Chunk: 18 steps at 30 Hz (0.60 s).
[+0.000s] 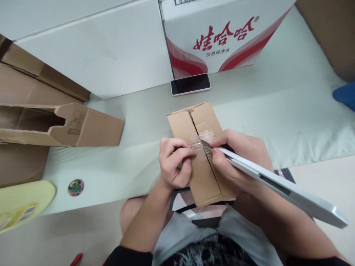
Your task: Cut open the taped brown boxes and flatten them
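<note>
A small brown cardboard box [206, 184] lies in front of me at the table's near edge, clear tape crossing its middle seam. My right hand [238, 155] is closed around a white utility knife [277, 183]. The knife's blade touches the tape at the seam, and its long handle points down to the right. With fingers curled, my left hand [177, 162] rests against the box's left side, its fingertips on the cardboard near the tape. Whether anything is pinched between those fingers is hidden.
A phone [190, 84] lies beyond the box, against a white and red carton [222, 40]. On the left are an open cardboard holder [97, 125], a round colourful sticker [75, 187] and a yellow container [27, 203]. A pale green cloth [299, 111] covers the table.
</note>
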Tool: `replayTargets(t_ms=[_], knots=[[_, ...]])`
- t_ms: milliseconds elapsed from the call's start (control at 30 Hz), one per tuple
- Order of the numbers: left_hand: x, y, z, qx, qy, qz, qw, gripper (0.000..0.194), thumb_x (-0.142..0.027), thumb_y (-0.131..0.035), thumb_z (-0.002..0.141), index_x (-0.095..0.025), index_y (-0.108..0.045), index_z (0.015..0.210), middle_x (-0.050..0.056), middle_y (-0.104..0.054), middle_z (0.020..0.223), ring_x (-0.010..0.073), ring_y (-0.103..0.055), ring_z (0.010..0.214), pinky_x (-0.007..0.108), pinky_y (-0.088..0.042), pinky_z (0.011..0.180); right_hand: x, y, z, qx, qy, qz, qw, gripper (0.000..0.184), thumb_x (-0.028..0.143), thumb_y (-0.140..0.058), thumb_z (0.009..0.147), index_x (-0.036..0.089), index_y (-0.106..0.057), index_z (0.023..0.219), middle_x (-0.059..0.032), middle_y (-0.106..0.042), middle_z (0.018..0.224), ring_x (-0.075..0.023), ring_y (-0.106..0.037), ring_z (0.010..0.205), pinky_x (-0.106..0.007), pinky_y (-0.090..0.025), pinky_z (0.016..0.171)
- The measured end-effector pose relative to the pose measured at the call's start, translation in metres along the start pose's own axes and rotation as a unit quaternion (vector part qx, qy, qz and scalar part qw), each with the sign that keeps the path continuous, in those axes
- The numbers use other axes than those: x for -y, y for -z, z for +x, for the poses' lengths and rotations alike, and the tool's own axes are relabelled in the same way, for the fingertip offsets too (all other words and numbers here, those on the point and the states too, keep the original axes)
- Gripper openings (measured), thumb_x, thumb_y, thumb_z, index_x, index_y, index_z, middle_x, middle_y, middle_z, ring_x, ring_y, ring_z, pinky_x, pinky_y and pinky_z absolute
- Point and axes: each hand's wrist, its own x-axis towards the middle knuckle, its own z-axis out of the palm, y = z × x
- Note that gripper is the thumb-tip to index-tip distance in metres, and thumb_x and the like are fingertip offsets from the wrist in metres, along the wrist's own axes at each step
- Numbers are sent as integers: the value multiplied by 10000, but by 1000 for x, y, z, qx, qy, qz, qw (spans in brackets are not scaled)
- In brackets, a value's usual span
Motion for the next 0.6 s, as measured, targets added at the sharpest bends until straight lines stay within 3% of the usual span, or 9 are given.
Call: replayTargets(t_ms=[600], knots=[[0, 0, -1, 0, 4, -3, 1000, 166, -102, -545, 876, -222, -651, 922, 29, -646, 913, 178, -582, 818, 398, -442, 789, -1, 3, 1, 18, 31, 49, 998, 136, 110, -544, 814, 240, -521, 780, 50, -592, 608, -95, -508, 495, -238, -375, 497]])
